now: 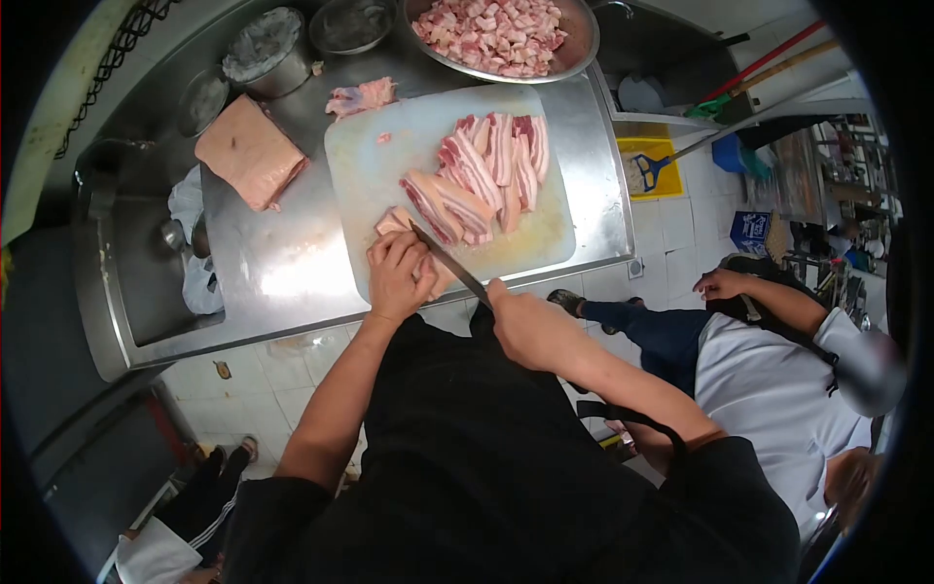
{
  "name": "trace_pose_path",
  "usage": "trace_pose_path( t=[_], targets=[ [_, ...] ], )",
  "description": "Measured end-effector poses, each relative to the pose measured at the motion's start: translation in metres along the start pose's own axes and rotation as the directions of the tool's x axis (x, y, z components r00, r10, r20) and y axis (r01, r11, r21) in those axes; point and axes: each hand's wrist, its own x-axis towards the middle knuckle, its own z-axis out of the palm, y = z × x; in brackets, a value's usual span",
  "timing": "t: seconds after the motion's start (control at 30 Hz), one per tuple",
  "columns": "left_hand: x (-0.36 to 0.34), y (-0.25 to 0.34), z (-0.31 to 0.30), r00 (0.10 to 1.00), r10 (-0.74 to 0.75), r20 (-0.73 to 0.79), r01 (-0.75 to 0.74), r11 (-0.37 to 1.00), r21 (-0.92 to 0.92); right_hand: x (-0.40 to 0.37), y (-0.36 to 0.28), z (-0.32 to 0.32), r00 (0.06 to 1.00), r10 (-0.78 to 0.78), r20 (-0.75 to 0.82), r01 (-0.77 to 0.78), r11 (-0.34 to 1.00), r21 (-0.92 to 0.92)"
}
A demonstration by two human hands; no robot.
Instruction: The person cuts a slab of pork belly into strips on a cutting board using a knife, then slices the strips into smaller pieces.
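My right hand [525,324] is closed round the handle of a knife [455,266], its blade angled up and left across the near edge of the white cutting board [352,161]. My left hand [397,277] presses with curled fingers on a piece of pork belly [391,220], right beside the blade. Part of that piece is hidden under the fingers. Several cut strips of pork belly [486,165] lie overlapping on the board, just beyond the knife. To the left, a large uncut slab of pork belly [251,151] rests skin up on the steel counter.
A steel bowl of diced meat [496,39] stands at the back, near smaller metal bowls [352,24]. A meat scrap [360,97] lies behind the board. Sinks flank the counter, the left one [146,253] holding plastic bags. A person in a white shirt [769,389] is at right, another lower left.
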Motion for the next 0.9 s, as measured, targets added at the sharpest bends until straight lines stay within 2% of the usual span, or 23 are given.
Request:
trace_pose_path(
  t=[0.03, 0.1, 0.13, 0.2, 0.23, 0.3, 0.33, 0.4, 0.47, 0.57, 0.63, 0.67, 0.73, 0.8, 0.87, 0.9],
  targets=[
    [0.0, -0.001, 0.001, 1.0, 0.006, -0.014, -0.006, 1.0, 0.009, 0.014, 0.002, 0.006, 1.0, 0.003, 0.004, -0.003, 1.0, -0.002],
    [0.002, -0.003, 0.001, 1.0, 0.016, -0.026, -0.016, 1.0, 0.016, 0.058, 0.01, 0.026, 0.954, -0.202, -0.22, 0.209, 0.978, 0.008],
    [0.003, -0.006, -0.001, 1.0, 0.002, -0.025, -0.002, 1.0, 0.023, 0.063, 0.013, 0.03, 0.955, -0.202, -0.217, 0.21, 0.978, 0.011],
    [0.007, -0.008, -0.002, 1.0, 0.0, -0.027, 0.001, 0.999, 0.034, 0.072, 0.016, 0.03, 0.892, -0.296, -0.342, 0.316, 0.949, 0.003],
    [0.004, -0.008, -0.002, 1.0, 0.013, -0.023, -0.012, 1.0, 0.024, 0.061, 0.02, 0.03, 0.892, -0.29, -0.347, 0.312, 0.95, 0.007],
    [0.002, -0.006, 0.004, 0.999, 0.012, -0.032, -0.011, 1.0, 0.01, 0.032, 0.036, 0.027, 0.965, -0.202, -0.165, 0.214, 0.975, 0.059],
    [0.001, -0.005, 0.003, 0.999, 0.002, -0.038, -0.002, 1.0, 0.005, 0.037, 0.034, 0.026, 0.967, -0.203, -0.156, 0.214, 0.975, 0.056],
    [0.001, -0.009, 0.0, 0.999, -0.001, -0.04, 0.001, 1.0, 0.006, 0.062, 0.019, 0.031, 0.905, -0.293, -0.309, 0.32, 0.946, 0.041],
    [0.005, -0.012, -0.003, 0.999, -0.043, -0.001, 0.043, 0.999, -0.02, 0.085, 0.018, 0.029, 0.908, -0.306, -0.286, 0.326, 0.945, 0.022],
    [0.006, -0.007, -0.001, 1.0, 0.019, -0.009, -0.019, 1.0, -0.02, 0.065, 0.037, 0.03, 0.88, -0.353, -0.317, 0.388, 0.92, 0.053],
    [0.006, -0.008, -0.001, 0.999, 0.03, -0.017, -0.03, 0.999, -0.019, 0.043, 0.043, 0.034, 0.943, -0.266, -0.199, 0.281, 0.959, 0.05],
    [0.009, -0.011, -0.002, 0.999, 0.036, -0.023, -0.036, 0.999, -0.01, 0.059, 0.037, 0.035, 0.945, -0.261, -0.198, 0.278, 0.959, 0.061],
    [0.002, -0.006, -0.003, 0.999, 0.045, -0.005, -0.045, 0.999, -0.006, 0.104, 0.012, 0.033, 0.875, -0.346, -0.338, 0.362, 0.932, -0.016],
    [0.007, -0.008, -0.003, 0.998, 0.055, -0.018, -0.055, 0.998, -0.021, 0.104, 0.009, 0.025, 0.895, -0.331, -0.3, 0.349, 0.937, 0.005],
    [0.005, -0.005, -0.001, 0.999, 0.03, -0.027, -0.031, 0.999, -0.041, 0.062, 0.037, 0.033, 0.892, -0.345, -0.29, 0.383, 0.92, 0.084],
    [0.003, -0.004, -0.001, 0.999, 0.022, -0.027, -0.023, 0.999, -0.04, 0.045, 0.044, 0.033, 0.958, -0.249, -0.143, 0.259, 0.964, 0.055]
  ],
)
